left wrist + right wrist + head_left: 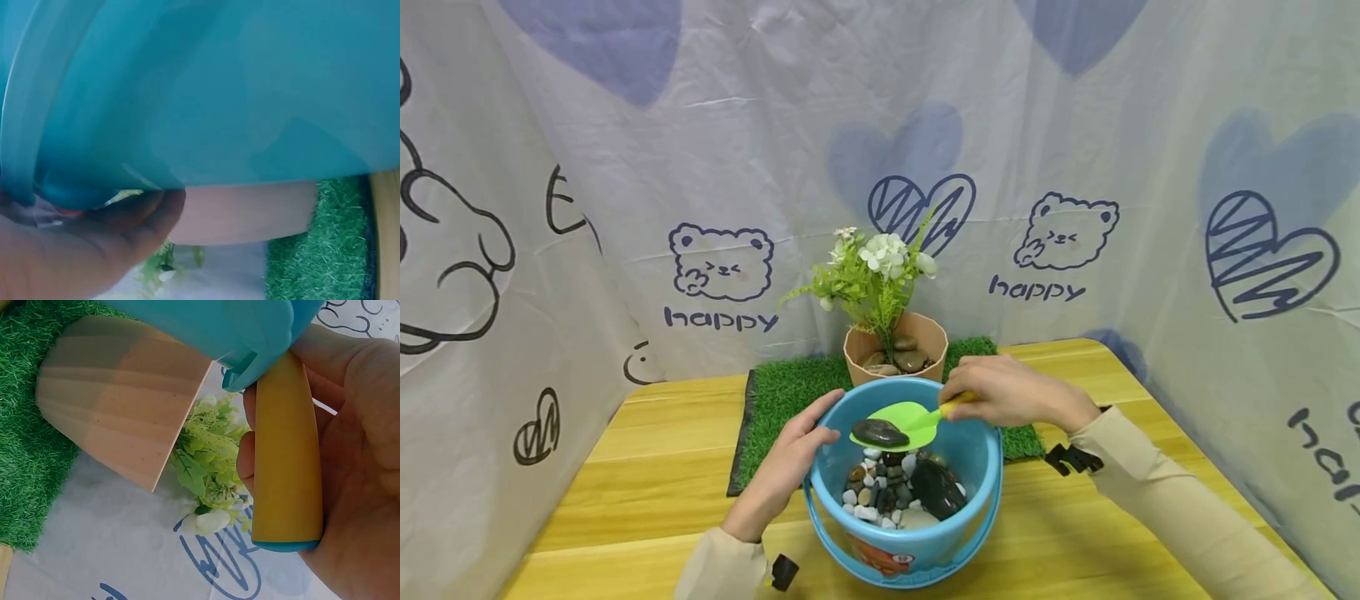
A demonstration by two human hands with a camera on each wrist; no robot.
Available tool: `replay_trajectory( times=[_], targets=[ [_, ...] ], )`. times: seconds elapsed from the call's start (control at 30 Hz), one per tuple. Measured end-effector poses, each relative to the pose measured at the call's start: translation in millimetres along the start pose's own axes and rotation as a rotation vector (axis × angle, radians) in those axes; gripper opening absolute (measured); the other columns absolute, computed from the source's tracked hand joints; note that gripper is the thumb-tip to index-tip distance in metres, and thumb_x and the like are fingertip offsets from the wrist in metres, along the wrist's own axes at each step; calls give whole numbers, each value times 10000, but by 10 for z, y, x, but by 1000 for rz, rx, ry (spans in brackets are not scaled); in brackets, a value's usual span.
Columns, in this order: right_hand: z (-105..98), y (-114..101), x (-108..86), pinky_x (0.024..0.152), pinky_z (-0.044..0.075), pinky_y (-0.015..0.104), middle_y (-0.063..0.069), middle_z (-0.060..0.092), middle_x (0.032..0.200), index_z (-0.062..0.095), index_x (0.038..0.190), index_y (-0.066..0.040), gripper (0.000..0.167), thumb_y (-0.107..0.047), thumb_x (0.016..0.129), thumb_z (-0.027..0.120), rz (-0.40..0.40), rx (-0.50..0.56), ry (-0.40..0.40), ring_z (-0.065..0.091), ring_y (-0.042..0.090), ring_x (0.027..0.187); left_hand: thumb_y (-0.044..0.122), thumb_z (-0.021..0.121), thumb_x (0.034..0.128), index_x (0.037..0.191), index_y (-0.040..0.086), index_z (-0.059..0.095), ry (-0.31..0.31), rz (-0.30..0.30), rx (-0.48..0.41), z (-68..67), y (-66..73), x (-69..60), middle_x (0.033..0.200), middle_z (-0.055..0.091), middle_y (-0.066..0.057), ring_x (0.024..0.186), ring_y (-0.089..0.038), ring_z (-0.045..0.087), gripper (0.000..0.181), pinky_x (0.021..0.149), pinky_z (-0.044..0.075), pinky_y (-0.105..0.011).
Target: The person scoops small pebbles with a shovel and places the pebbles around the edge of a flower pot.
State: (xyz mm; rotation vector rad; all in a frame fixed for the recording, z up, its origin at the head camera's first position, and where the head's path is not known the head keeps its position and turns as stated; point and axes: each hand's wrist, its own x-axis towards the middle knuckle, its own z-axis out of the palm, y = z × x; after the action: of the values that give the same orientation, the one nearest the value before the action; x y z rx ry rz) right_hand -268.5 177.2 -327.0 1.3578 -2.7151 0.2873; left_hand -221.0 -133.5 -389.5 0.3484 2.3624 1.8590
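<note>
A light-blue bucket (925, 546) stands on the table, holding small white, brown and dark pebbles (880, 492) and a large black stone (936, 487). My left hand (786, 454) grips its left rim, thumb over the edge; the left wrist view shows fingers (147, 225) against the outer wall. My right hand (1011, 392) holds a toy shovel by its yellow handle (287, 456), fingers wrapped round it. The shovel's green blade (917, 433) is over the bucket's opening, and a smooth dark stone (880, 432) lies on it.
Just behind the bucket, a peach flowerpot (940, 333) with white flowers (886, 254) and several stones stands on an artificial grass mat (782, 404). The wooden table (647, 467) is enclosed by a printed curtain (722, 150). The bucket's handle (831, 546) hangs down in front.
</note>
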Motion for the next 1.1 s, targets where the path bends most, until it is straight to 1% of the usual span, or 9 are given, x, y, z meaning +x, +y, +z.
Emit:
replay_trajectory(
  times=[0.1,0.2,0.33,0.43,0.57,0.67,0.87,0.97,1.1],
  targets=[
    [-3,1,-6,705,438,232,-160,682,979,748,1060,-281,185,-339,903,670,3,1,-3,523,20,843,114,452,956,1521,171,371,10,21,39,38,23,4,1509,441,-138,1305,-341,515,574,1004,469,-505],
    [-15,-3,-12,713,442,237,-155,680,977,747,1058,-275,183,-331,899,676,1,-4,-3,528,23,848,64,421,958,1516,138,377,26,56,57,63,22,14,1494,453,-160,1324,-356,494,564,1044,431,-538],
    [-59,-13,-18,719,456,238,-129,687,985,755,1074,-230,211,-311,890,691,1,-14,13,542,37,856,8,400,937,1502,142,402,38,86,63,67,7,29,1469,481,-161,1302,-354,515,580,1027,448,-536],
    [-102,-10,-9,695,442,227,-116,686,954,759,1092,-202,234,-297,888,695,1,-35,29,532,47,836,-7,388,926,1503,152,399,29,97,73,61,-10,32,1473,477,-156,1291,-352,525,598,1012,463,-524],
    [-142,31,19,637,389,200,-128,663,907,757,1105,-220,234,-298,897,682,5,-79,39,483,40,786,-21,375,913,1499,175,405,30,87,58,50,-33,29,1469,480,-145,1246,-351,563,619,968,501,-495],
    [-164,82,36,621,373,201,-134,656,928,749,1127,-237,248,-307,901,676,26,-91,46,465,38,780,-28,372,902,1493,181,415,32,90,46,44,-40,22,1471,476,-144,1242,-350,566,629,956,510,-482],
    [-188,206,92,650,392,244,-114,647,965,721,1199,-247,308,-300,899,675,63,-54,43,488,60,821,-36,381,884,1485,183,428,32,112,35,42,-27,23,1485,463,-145,1292,-364,522,641,987,485,-507],
    [-178,292,144,669,410,259,-114,658,968,730,1180,-242,287,-292,904,670,69,-39,39,508,67,836,-33,389,885,1480,190,437,37,113,29,44,-18,22,1483,466,-146,1295,-368,519,637,982,487,-516],
    [-141,428,241,677,426,272,-117,651,914,749,1122,-239,232,-292,915,657,83,-7,26,518,68,804,-35,391,888,1475,187,445,38,110,19,43,-31,20,1468,478,-166,1257,-378,551,629,936,520,-506]
  ],
)
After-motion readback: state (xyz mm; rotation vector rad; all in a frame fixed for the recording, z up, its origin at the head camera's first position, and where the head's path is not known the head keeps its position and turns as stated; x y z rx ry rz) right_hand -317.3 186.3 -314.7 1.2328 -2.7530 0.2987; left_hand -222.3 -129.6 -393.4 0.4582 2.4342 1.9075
